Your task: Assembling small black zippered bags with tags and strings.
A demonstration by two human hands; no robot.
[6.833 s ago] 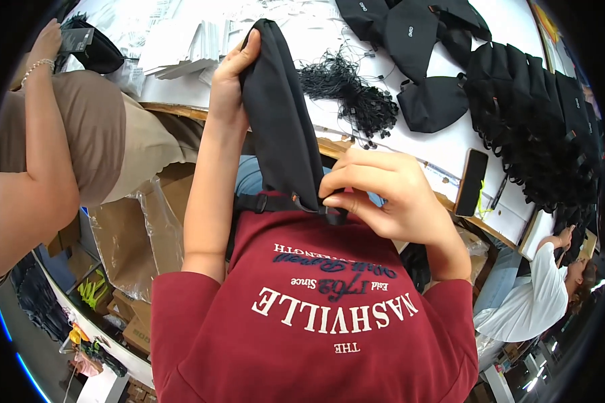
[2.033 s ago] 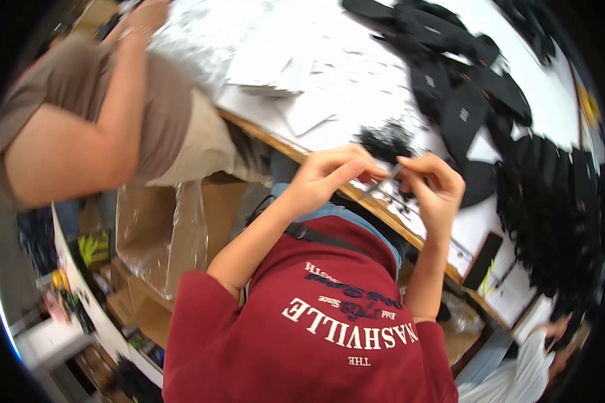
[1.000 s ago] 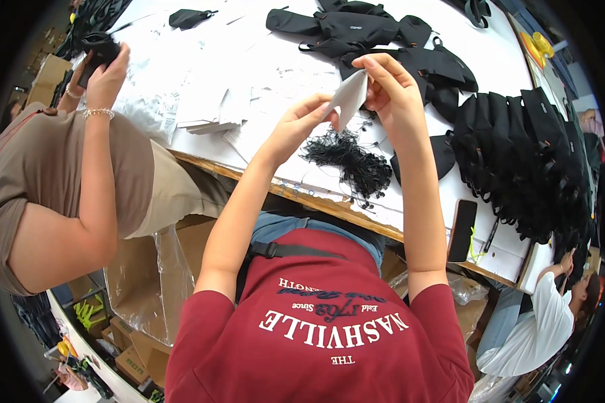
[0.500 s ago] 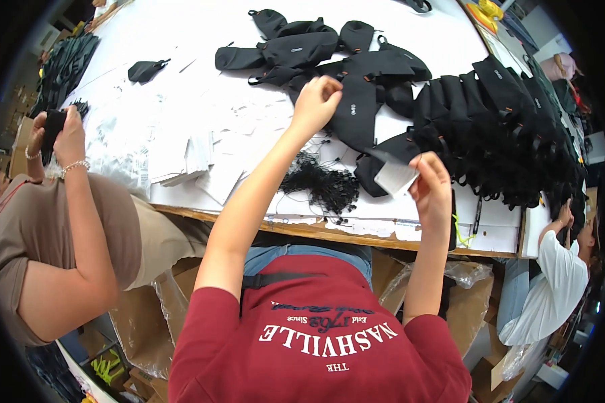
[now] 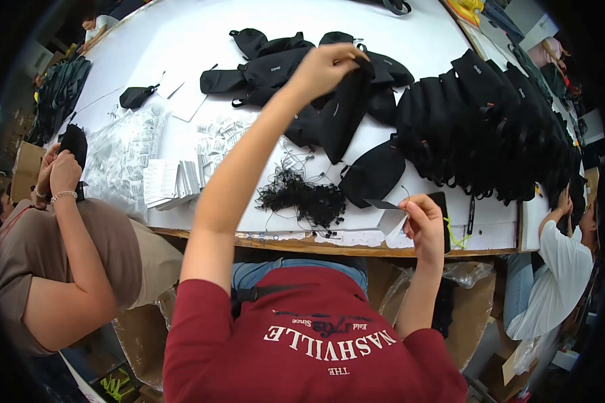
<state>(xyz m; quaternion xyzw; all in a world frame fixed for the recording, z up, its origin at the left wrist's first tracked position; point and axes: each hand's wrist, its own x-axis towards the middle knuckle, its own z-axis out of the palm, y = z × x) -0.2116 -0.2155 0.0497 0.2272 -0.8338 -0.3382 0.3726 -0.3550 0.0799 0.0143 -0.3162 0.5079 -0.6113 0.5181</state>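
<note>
My left hand (image 5: 333, 67) reaches across the table, its fingers closed on the upper end of a black fabric pouch (image 5: 348, 114), which hangs down from them. Close to the table's front edge, my right hand (image 5: 422, 225) pinches a folded paper hang tag (image 5: 388, 216), dark on one side and white on the other. A thin dark cord loops up beside those fingertips. Just beyond the tag lies another black pouch (image 5: 375, 169). A tangled heap of black tag cords (image 5: 302, 200) sits between my forearms.
More black pouches (image 5: 275, 70) lie loosely at the back, with a dense row of them (image 5: 484, 127) at right. Leftward are stacked white cards (image 5: 165, 185) and a clear bag of labels (image 5: 124, 151). A co-worker's hands (image 5: 60, 171) hold a black item; a pen (image 5: 471, 215) lies right.
My left hand has moved up and away, lifting the end of the black pouch. My right hand has come slightly lower and closer, with the tag turned to show its dark side.
</note>
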